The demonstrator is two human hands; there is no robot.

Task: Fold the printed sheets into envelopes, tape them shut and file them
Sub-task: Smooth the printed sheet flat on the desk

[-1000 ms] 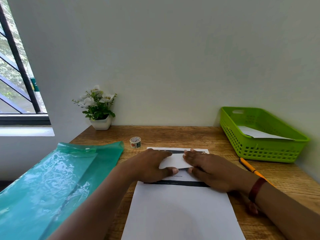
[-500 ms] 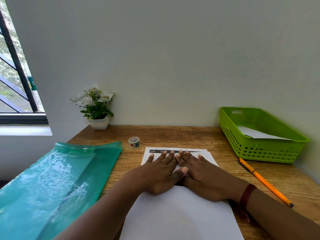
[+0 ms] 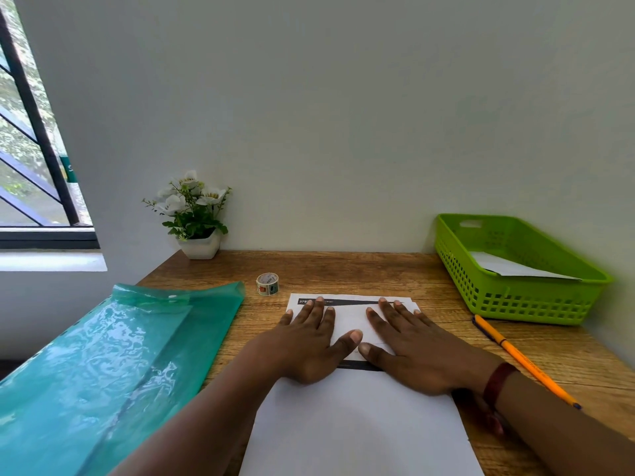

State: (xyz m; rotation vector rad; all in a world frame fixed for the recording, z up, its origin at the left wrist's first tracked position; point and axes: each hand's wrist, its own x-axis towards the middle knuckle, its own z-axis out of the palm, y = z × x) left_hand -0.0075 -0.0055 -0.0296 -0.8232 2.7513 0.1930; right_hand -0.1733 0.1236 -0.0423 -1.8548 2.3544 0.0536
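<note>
**Item 1. Printed sheet** (image 3: 354, 424): white, flat on the desk (image 3: 360, 269) directly before the person. Its long axis runs from the person toward the wall. The far end is turned back as a flap (image 3: 352, 322), and a dark printed band shows along the far edge and another at the flap's near edge. The crease lines run across, left to right.

**Item 2. Left hand** (image 3: 309, 341): flat, fingers straight and slightly spread, palm down on the left half of the flap. It grips nothing.

**Item 3. Right hand** (image 3: 412, 352): likewise flat and pressing, on the right half of the flap, with a dark wristband (image 3: 498, 381) behind it. The thumb tips nearly meet over the sheet's midline.

**Note on handling:** the fold lies straight beneath both palms, shared evenly. Sharpening it looks to call for sweeping along the crease, across the sheet's long axis.

**Item 4. Tape roll** (image 3: 267, 284): small and patterned, just beyond the sheet's far left corner and apart from it. The left hand is nearer.

**Item 5. Plastic folder** (image 3: 113, 365): translucent green, left of the sheet, overhanging the desk edge.

**Item 6. Basket** (image 3: 515, 304): lime green, right of the sheet's far end, with white paper (image 3: 508, 267) inside.

**Item 7. Pencil** (image 3: 522, 359): orange, right of the sheet, lying aslant.

**Item 8. Potted plant** (image 3: 196, 218): white flowers, beyond the sheet to the left, against the wall.
</note>
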